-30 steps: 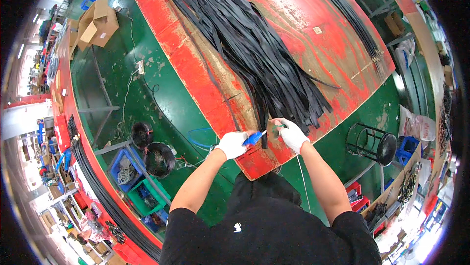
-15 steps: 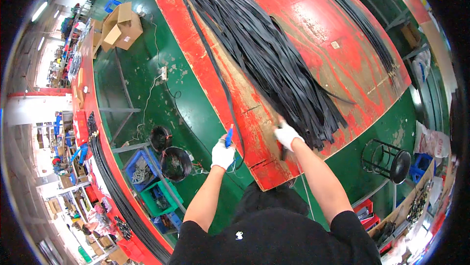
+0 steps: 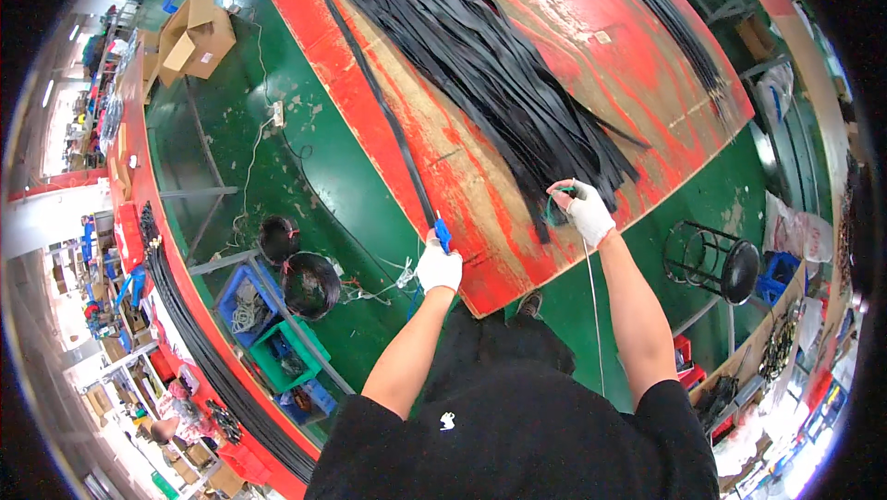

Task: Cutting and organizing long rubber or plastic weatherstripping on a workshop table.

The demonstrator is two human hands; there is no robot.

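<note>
My left hand (image 3: 439, 268), in a white glove, is closed round a blue hand tool (image 3: 443, 236) at the table's left edge. One black strip (image 3: 388, 116) runs down along that edge to the tool; whether the two are joined is unclear. My right hand (image 3: 589, 212), gloved with bare fingertips, pinches a thin green cord (image 3: 549, 213) over the lower end of a thick bundle of black strips (image 3: 480, 75). Below that hand hangs a thin white cord (image 3: 594, 320). The strips lie lengthwise on the worn red table (image 3: 499, 269).
Another black bundle (image 3: 656, 10) lies on the table's far right. A black round stool (image 3: 739, 271) stands at the right. On the green floor at left are a cardboard box (image 3: 199, 38), black coils (image 3: 309, 284), a blue crate (image 3: 242, 301) and a green crate (image 3: 282, 352).
My right hand has moved right and up, to the bundle's end, and the green cord now shows in its fingers. The left hand has shifted slightly, still with the blue tool. The view has shifted too.
</note>
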